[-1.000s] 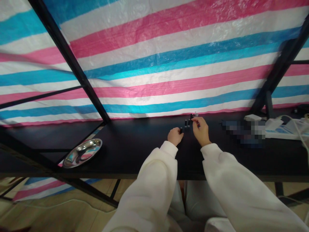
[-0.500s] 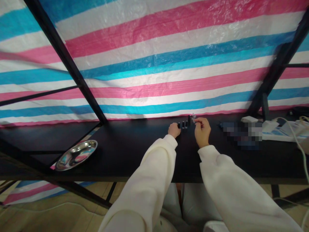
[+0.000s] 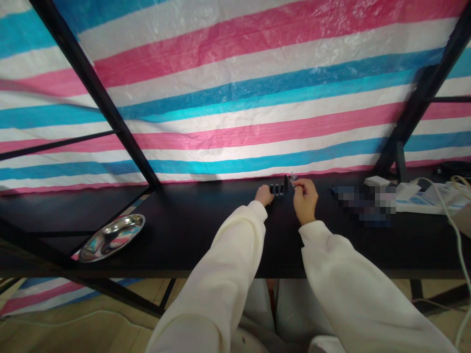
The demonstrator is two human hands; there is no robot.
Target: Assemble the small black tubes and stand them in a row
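Both my hands reach to the far side of a black table [image 3: 206, 230]. My left hand [image 3: 264, 195] is closed, its fingers against the leftmost of several small dark upright cylinders [image 3: 278, 189] standing in a short row. My right hand [image 3: 305, 199] is curled, its thumb and fingertips pinching a tiny pale piece [image 3: 293, 176] beside the tallest dark cylinder at the right end of the row. White sleeves cover both arms.
A shiny metal dish [image 3: 111, 237] sits on the table's left front corner. White boxes, papers and a white cable [image 3: 423, 196] lie at the right. A pink, blue and white striped tarp [image 3: 235, 98] hangs behind, crossed by black frame bars [image 3: 95, 93].
Both hands have slid a little farther away and slightly left along the row of cylinders. The view has shifted, so the dish sits further left.
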